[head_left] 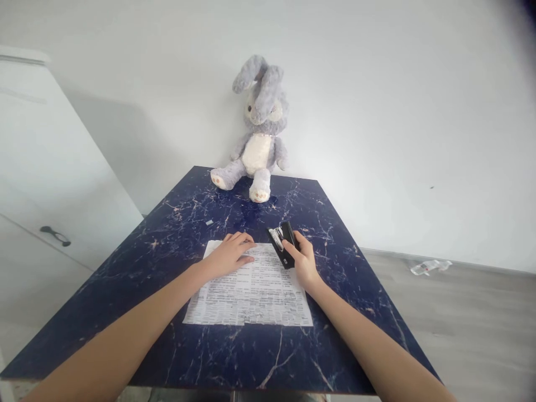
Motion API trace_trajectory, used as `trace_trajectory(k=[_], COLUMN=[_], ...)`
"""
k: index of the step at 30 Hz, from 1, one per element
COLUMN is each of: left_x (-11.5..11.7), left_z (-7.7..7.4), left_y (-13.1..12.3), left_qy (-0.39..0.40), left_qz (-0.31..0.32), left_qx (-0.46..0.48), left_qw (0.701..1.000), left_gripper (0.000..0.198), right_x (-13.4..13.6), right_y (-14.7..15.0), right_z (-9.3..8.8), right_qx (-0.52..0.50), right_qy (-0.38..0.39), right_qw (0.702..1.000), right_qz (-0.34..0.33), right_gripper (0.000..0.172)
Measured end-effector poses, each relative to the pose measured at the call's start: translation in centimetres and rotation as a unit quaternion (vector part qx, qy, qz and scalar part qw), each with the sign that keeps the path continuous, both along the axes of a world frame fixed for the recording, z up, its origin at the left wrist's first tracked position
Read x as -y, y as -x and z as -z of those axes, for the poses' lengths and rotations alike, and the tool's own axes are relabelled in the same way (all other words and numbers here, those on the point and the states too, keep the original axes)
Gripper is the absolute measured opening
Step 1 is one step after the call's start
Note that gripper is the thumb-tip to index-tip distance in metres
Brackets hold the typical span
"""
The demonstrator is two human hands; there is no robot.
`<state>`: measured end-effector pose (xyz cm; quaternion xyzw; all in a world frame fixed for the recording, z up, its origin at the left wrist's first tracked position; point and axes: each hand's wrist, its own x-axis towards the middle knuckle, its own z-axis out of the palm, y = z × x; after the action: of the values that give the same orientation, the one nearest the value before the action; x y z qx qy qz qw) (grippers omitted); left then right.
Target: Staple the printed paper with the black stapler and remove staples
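Observation:
A printed sheet of paper, covered in dense text, lies flat on the dark blue marbled table. My left hand rests on the sheet's upper left part, fingers spread and holding nothing. In my right hand is a black hole punch with a silver metal part. The thumb lies over its top, while the other fingers are largely hidden behind it. The punch is at the sheet's upper right edge; whether paper sits in its slot I cannot tell.
A grey plush rabbit sits at the table's far end against the wall. One small pale scrap lies beyond the sheet. At left stands a white cabinet with a dark handle. Crumpled clear plastic lies on the floor at right.

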<state>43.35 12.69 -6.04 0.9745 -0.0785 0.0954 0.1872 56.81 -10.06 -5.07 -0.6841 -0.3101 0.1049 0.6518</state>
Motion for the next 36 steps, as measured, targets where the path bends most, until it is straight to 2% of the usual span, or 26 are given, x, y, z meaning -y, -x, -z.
trace_trajectory(k=[12, 15, 20, 26, 29, 32, 34, 36], left_x=[-0.2, -0.2, -0.4, -0.6, -0.7, -0.9, -1.0, -1.2], left_z=[0.1, 0.0, 0.2, 0.5, 0.6, 0.6, 0.6, 0.6], left_y=[-0.1, -0.2, -0.5, -0.5, -0.6, -0.8, -1.0, -1.2], left_qy=[0.04, 0.084, 0.16, 0.169, 0.176, 0.208, 0.26, 0.33], left_qz=[-0.002, -0.014, -0.035, -0.035, -0.032, -0.045, -0.067, -0.101], left_qx=[-0.007, -0.004, 0.025, 0.035, 0.042, 0.041, 0.043, 0.044], left_qw=[0.999, 0.996, 0.986, 0.984, 0.983, 0.976, 0.962, 0.937], left_gripper=[0.037, 0.045, 0.048, 0.043, 0.04, 0.034, 0.031, 0.037], right_x=[0.1, 0.1, -0.1, -0.2, 0.1, 0.7, 1.0, 1.2], right_y=[0.1, 0.2, 0.9, 2.2, 1.4, -0.4, -1.4, -2.1], right_z=[0.0, -0.2, -0.8, -1.4, -1.9, -2.6, -2.8, -2.7], right_qx=[0.021, 0.051, 0.145, 0.224, 0.197, 0.097, 0.018, -0.041], right_qy=[0.038, 0.055, 0.105, 0.137, 0.133, 0.145, 0.151, 0.146], right_qw=[0.999, 0.996, 0.976, 0.937, 0.927, 0.907, 0.887, 0.871], right_qz=[-0.033, -0.045, -0.127, -0.232, -0.292, -0.384, -0.436, -0.467], right_gripper=[0.028, 0.026, 0.021, 0.024, 0.032, 0.05, 0.063, 0.071])
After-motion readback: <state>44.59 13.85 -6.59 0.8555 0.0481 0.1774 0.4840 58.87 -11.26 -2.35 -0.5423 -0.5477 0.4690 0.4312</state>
